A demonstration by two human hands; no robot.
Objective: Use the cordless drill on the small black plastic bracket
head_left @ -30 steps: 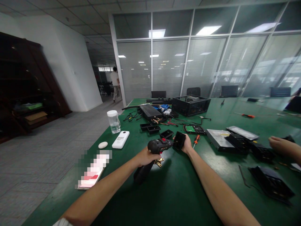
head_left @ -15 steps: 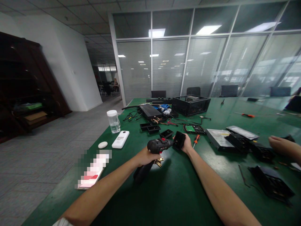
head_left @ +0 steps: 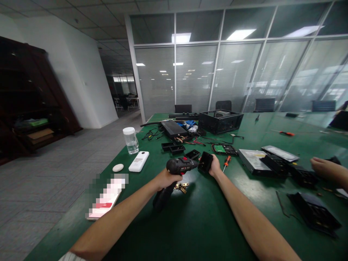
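Observation:
My left hand (head_left: 164, 179) is wrapped round the grip of a black cordless drill (head_left: 176, 170) with a red switch, its nose pointing right. My right hand (head_left: 215, 166) holds a small black box-like part (head_left: 205, 161) upright on the green table (head_left: 195, 224), right at the drill's tip. Small brass-coloured metal pieces (head_left: 181, 187) lie on the table under the drill. A red-handled screwdriver (head_left: 226, 161) lies just right of my right hand.
A water jar (head_left: 131, 140), white remote (head_left: 139, 161) and white oval object (head_left: 118, 167) stand at the left. Black trays (head_left: 173, 147), a circuit board (head_left: 224, 149), cables, a black crate (head_left: 220, 121) and flat drives (head_left: 254, 160) lie beyond. Another person's hand (head_left: 326, 169) rests at the right edge.
The drill and my hands have shifted slightly left in the view. The person walking in the far corridor is no longer visible.

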